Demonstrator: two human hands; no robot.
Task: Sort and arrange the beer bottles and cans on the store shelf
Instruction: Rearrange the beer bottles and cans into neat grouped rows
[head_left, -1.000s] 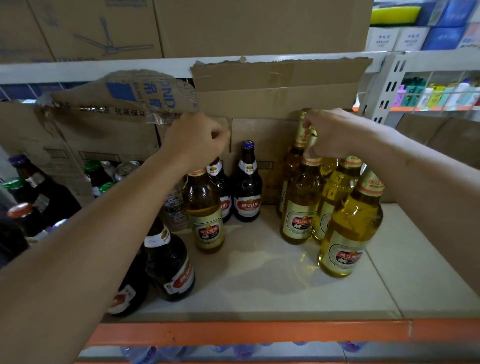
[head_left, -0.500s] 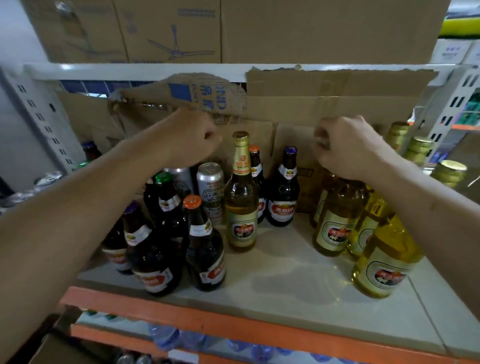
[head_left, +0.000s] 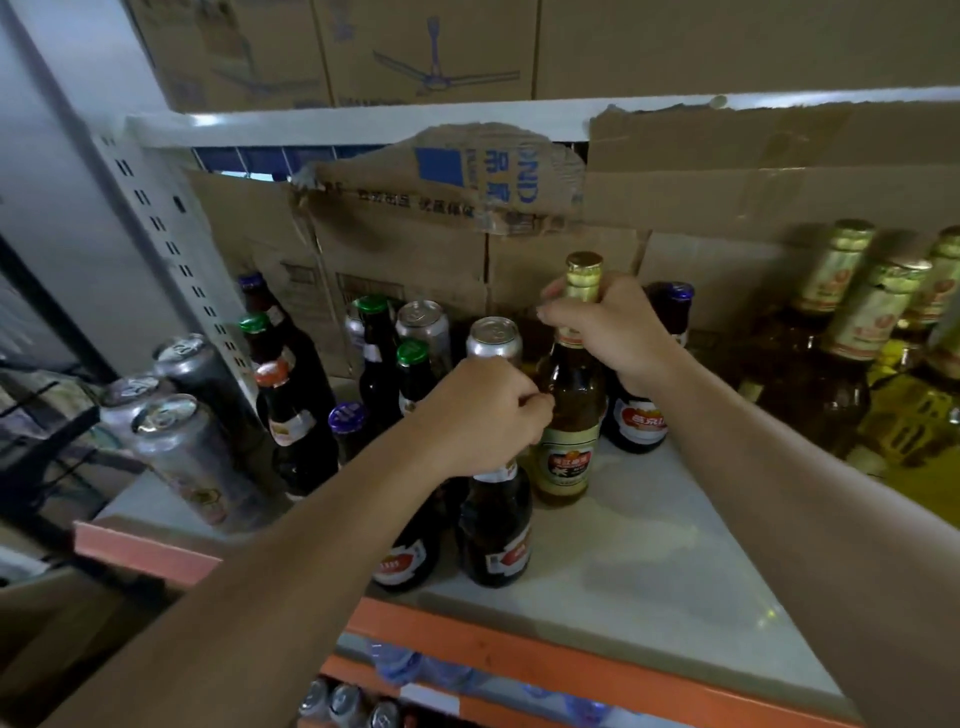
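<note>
Your right hand (head_left: 615, 332) has the amber bottle (head_left: 569, 415) by the neck, fingers and thumb wrapped round it just under the gold cap; the bottle stands upright on the pale shelf (head_left: 649, 571), its base straight below your grip. Your left hand (head_left: 480, 410) is closed as a fist over the top of a dark bottle (head_left: 496, 530) just beside and nearer to you than that grip; the neck is hidden inside the fist and only the neck label shows beneath it. Its knuckles almost touch the amber glass; I cannot tell whether they do. Behind your left hand stands a silver can (head_left: 493, 338); behind your right wrist a blue-capped bottle (head_left: 672, 296). Left of both grips crowd more dark bottles with green caps (head_left: 413, 353); further left lie larger cans (head_left: 176, 441), tilted. Well to the right of your right hand stands a cluster of gold-necked bottles (head_left: 857, 322). Torn cardboard (head_left: 415, 260) backs the shelf beyond everything.
</note>
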